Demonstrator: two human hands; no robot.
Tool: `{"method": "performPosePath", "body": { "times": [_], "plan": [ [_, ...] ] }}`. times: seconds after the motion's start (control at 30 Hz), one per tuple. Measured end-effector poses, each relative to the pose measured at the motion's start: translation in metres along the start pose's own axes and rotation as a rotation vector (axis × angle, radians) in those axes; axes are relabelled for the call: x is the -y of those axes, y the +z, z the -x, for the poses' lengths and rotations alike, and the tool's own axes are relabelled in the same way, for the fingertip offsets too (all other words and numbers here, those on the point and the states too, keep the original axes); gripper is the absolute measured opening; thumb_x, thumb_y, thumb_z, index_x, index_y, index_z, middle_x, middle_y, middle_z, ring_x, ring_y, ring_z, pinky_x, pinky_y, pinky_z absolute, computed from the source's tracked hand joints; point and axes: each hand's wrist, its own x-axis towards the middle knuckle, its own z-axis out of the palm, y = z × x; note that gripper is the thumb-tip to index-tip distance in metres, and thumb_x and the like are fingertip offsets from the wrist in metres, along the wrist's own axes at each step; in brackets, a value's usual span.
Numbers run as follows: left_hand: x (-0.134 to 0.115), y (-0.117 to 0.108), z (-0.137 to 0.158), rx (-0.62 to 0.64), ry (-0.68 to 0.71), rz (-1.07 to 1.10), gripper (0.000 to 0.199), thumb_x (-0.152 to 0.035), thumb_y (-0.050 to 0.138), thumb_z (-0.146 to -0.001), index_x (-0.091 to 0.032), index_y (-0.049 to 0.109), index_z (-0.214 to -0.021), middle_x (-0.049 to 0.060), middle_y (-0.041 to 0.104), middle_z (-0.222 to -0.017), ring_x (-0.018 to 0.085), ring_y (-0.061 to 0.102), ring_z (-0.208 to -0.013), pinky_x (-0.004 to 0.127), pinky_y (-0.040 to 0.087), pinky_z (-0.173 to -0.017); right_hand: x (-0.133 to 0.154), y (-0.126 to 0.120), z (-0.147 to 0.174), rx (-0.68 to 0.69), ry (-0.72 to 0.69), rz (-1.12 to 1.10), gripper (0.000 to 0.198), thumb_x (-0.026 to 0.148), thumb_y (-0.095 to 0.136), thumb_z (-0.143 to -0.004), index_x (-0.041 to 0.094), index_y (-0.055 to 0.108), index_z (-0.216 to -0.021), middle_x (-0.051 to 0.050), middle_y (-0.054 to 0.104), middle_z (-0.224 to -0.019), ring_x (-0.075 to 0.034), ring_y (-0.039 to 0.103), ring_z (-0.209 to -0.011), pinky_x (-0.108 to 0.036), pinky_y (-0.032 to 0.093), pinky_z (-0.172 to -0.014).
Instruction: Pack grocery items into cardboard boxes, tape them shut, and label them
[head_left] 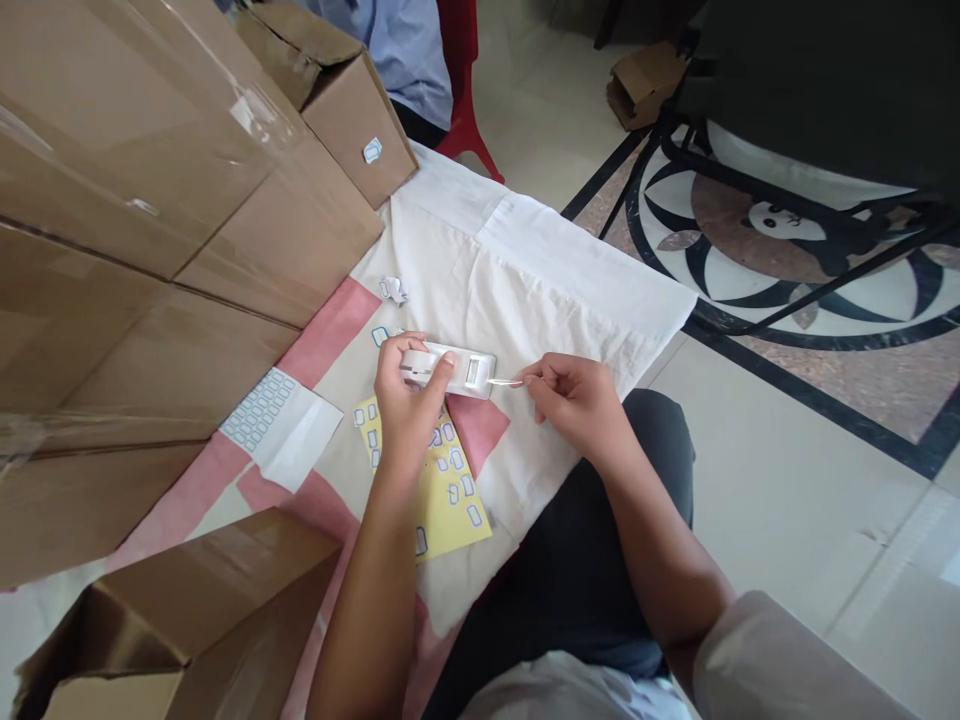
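My left hand (412,385) is closed around a small white elongated plastic device (459,370). The thumb lies across its top, and a rectangular slot shows near its right end. From that end a thin white strip (506,381) sticks out. My right hand (574,400) pinches the strip's far tip between thumb and fingers. Below the left hand lies a yellow sheet (442,510) bearing several small blue-outlined stickers, partly hidden by my forearm. I cannot tell exactly what kind of device it is.
Stacked cardboard boxes (112,130) wall off the left; an open carton (225,590) stands front left. A white sticker sheet (304,435) and a crumpled paper scrap (394,290) lie on the cloth (540,290). Behind, another person (412,50) sits by a red chair (466,110).
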Motion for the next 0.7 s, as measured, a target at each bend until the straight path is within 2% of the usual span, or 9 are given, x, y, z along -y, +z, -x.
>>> {"method": "performPosePath", "body": {
  "times": [0.13,0.2,0.27,0.37,0.5,0.7],
  "plan": [
    [-0.013,-0.008,0.0,0.106,-0.115,-0.112,0.04,-0.043,0.083,-0.075,-0.027,0.053,-0.095,0.003,0.062,-0.133,0.024,0.059,-0.124,0.034,0.045,-0.098,0.0,-0.001,-0.002,0.017,0.011,-0.002,0.036,0.015,0.057,-0.083,0.024,0.034,-0.057,0.001,0.051,-0.051,-0.027,0.076,-0.096,-0.025,0.044,-0.056],
    [-0.024,-0.01,0.002,0.131,-0.192,-0.244,0.051,-0.049,0.088,-0.068,-0.028,0.052,-0.098,0.003,0.06,-0.136,0.025,0.061,-0.118,0.035,0.046,-0.091,0.0,-0.001,-0.002,0.023,0.017,-0.002,0.036,0.015,0.057,-0.083,0.024,0.034,-0.057,0.001,0.051,-0.051,-0.027,0.076,-0.097,-0.024,0.044,-0.056],
    [-0.036,-0.011,0.003,0.14,-0.269,-0.377,0.057,-0.054,0.088,-0.065,-0.029,0.05,-0.1,0.001,0.064,-0.125,0.024,0.064,-0.103,0.034,0.046,-0.081,0.0,-0.001,-0.002,0.026,0.022,0.009,0.036,0.015,0.057,-0.083,0.024,0.035,-0.057,0.001,0.051,-0.051,-0.026,0.076,-0.096,-0.023,0.044,-0.056],
    [-0.049,-0.01,0.004,0.19,-0.342,-0.445,0.053,-0.056,0.082,-0.071,-0.03,0.047,-0.102,-0.003,0.065,-0.104,0.02,0.064,-0.089,0.031,0.045,-0.075,0.0,0.0,-0.001,0.023,0.028,0.038,0.034,0.016,0.057,-0.083,0.023,0.037,-0.058,0.002,0.051,-0.051,-0.025,0.077,-0.093,-0.022,0.043,-0.056],
    [-0.052,-0.007,0.003,0.194,-0.346,-0.449,0.053,-0.054,0.08,-0.072,-0.029,0.046,-0.104,-0.004,0.063,-0.103,0.018,0.064,-0.091,0.03,0.046,-0.077,-0.003,0.0,-0.003,0.031,0.032,0.031,0.033,0.018,0.058,-0.081,0.023,0.034,-0.058,0.002,0.054,-0.052,-0.024,0.077,-0.089,-0.021,0.042,-0.055],
    [-0.042,-0.004,0.001,0.185,-0.288,-0.45,0.049,-0.053,0.077,-0.073,-0.028,0.045,-0.101,-0.001,0.06,-0.105,0.022,0.062,-0.099,0.033,0.045,-0.08,-0.013,0.002,-0.009,0.048,0.011,-0.026,0.031,0.023,0.057,-0.078,0.025,0.034,-0.057,0.001,0.057,-0.051,-0.023,0.076,-0.078,-0.022,0.042,-0.054]
  ]
}}
